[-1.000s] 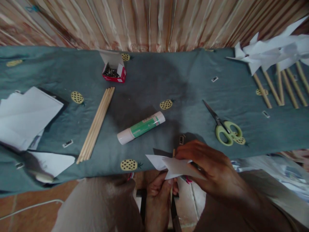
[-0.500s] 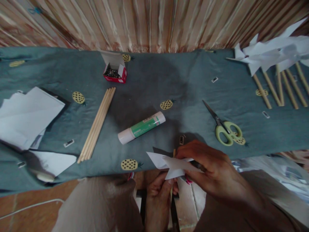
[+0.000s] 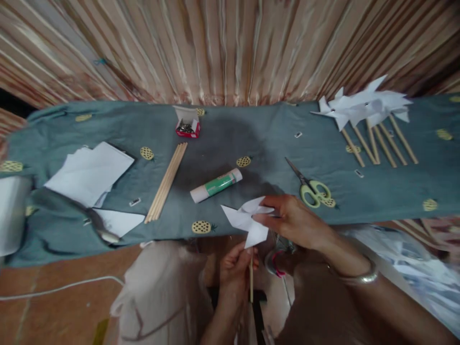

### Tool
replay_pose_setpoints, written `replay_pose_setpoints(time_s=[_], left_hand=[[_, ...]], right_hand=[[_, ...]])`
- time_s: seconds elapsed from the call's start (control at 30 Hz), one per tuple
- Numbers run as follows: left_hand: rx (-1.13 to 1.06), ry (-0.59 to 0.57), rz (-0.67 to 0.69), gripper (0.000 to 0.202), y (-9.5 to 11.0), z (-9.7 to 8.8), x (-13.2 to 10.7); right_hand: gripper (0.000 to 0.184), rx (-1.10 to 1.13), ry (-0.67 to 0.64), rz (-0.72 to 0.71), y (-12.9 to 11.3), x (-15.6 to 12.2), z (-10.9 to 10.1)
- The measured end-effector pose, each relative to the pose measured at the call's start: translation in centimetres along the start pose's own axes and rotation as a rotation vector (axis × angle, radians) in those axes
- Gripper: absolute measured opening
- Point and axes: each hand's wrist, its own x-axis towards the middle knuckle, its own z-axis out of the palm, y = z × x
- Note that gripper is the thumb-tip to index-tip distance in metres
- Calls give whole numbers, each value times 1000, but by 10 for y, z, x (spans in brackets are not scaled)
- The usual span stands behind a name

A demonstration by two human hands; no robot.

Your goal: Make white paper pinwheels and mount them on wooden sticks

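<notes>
A white paper pinwheel (image 3: 240, 219) is held above the table's front edge, its folded blades facing up. My left hand (image 3: 235, 266) is closed around its wooden stick (image 3: 251, 282) just below the paper. From the right, my right hand (image 3: 298, 220) pinches the pinwheel near its centre, thumb and fingers on the blades. The hand covers part of the paper, and whatever sits at the centre is hidden. A green and white glue stick (image 3: 216, 185) lies just beyond, and scissors (image 3: 311, 188) with light green handles lie to the right.
Bare wooden sticks (image 3: 166, 182) lie left of the glue. Behind them stands an open red box (image 3: 188, 130) of small metal pieces. White paper sheets (image 3: 93, 170) are stacked at left. Several finished pinwheels (image 3: 372, 106) lie at back right on the teal tablecloth (image 3: 266, 139).
The view has shifted back, showing more of the table. The pinwheel is tilted up so its blades show more fully, and my right hand's fingers have moved onto its face.
</notes>
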Motion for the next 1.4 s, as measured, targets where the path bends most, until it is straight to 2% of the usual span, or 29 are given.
replay_pose_setpoints(time_s=[0.13, 0.23, 0.4, 0.67, 1.03, 1.4], left_hand=[[-48, -25, 45, 34, 5, 3, -4], [-64, -86, 89, 34, 8, 4, -8], [-123, -189, 119, 41, 10, 4, -12], [-70, -216, 131, 37, 11, 0, -18], [-81, -232, 91, 30, 9, 1, -20], [-79, -225, 87, 45, 8, -1, -16]], right_hand=[[25, 23, -57, 13, 4, 10, -3], [29, 26, -116, -25, 6, 18, -5], [28, -14, -202, -10, 2, 28, -11], [16, -111, -227, 24, -6, 38, -16], [24, -219, -323, 105, -22, 48, -20], [21, -237, -359, 143, -21, 51, -21]])
